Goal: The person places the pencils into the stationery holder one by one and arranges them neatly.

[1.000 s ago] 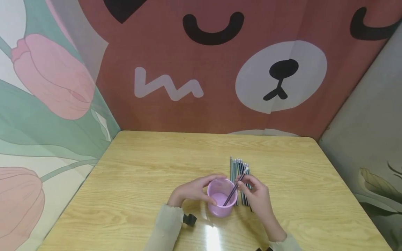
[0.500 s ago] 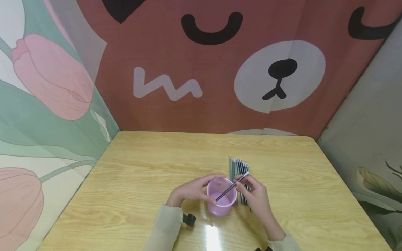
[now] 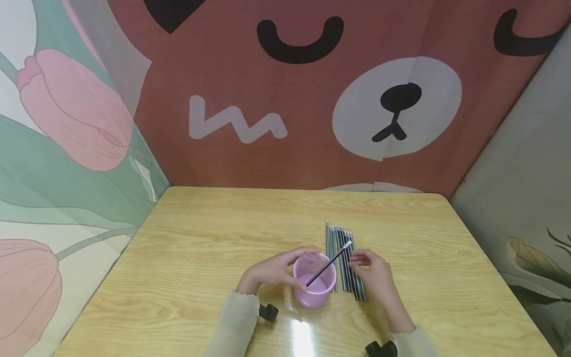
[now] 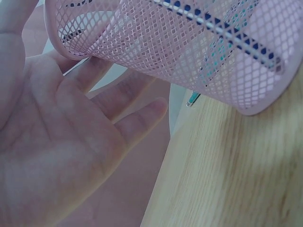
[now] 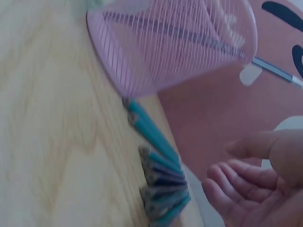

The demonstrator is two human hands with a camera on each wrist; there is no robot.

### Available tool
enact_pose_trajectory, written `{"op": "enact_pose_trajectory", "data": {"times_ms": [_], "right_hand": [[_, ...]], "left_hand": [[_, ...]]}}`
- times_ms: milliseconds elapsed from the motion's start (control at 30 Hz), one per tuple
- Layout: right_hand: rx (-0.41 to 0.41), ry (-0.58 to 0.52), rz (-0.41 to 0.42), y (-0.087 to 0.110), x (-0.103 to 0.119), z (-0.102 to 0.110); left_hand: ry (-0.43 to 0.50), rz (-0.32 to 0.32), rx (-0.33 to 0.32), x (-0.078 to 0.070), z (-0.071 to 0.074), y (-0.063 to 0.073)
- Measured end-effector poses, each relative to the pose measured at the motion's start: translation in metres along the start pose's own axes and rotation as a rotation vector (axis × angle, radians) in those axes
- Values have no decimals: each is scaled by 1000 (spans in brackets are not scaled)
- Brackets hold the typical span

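Observation:
A pink mesh pencil cup [image 3: 312, 300] stands on the table in front of me. My left hand [image 3: 274, 270] grips it near the rim, thumb on the near side and fingers round the back. One dark patterned pencil [image 3: 329, 265] leans inside the cup, its eraser end sticking out past the right rim; its lower part shows through the mesh [image 4: 156, 52] in the left wrist view. My right hand [image 3: 373, 272] is just right of the cup, holding nothing, with fingers loosely bent. Beneath and beside it lies a row of teal and dark pencils [image 3: 347, 278], erasers pointing away.
The wood-grain table [image 3: 214, 223] ends at a brown cloth wall [image 3: 241, 163] with a bear print. A flower-print cloth [image 3: 76, 109] hangs at the left and a grey panel [image 3: 513, 163] at the right. Black wrist mounts [image 3: 269, 313] sit near both cuffs.
My right hand tilted the pencil over to the cup's left side, then let go and drew away to the right. The left hand and cup have stayed in place.

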State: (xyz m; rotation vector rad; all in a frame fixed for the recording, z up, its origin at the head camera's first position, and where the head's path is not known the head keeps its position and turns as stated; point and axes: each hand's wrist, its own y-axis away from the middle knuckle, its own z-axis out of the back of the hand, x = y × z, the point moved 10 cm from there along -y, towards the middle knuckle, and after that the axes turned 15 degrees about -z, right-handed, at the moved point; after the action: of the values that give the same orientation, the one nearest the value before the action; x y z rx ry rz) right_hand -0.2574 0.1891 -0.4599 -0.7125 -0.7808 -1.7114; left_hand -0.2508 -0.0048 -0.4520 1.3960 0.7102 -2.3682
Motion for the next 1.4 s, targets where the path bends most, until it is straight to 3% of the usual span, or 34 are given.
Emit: {"op": "enact_pose_trajectory", "data": {"times_ms": [167,433,600,733,933,1400], "right_hand": [[-7,27,-95,-13,-16,6],[-10,144,-93,-23,-20,6],[34,176,-146,-29,-27,-1],[38,200,-164,-32,-30,-4],[30,248,-146,-34,-28,-4],[35,280,-157,-36,-28,-6]], "left_hand": [[8,12,-5,-1,1,1],[-26,-11,-10,-3,2,1],[-72,-8,-45,-4,6,1],[-118,-6,-82,-5,11,2],[-122,50,-165,1,22,7],[-150,102,-348,14,42,15]]}}
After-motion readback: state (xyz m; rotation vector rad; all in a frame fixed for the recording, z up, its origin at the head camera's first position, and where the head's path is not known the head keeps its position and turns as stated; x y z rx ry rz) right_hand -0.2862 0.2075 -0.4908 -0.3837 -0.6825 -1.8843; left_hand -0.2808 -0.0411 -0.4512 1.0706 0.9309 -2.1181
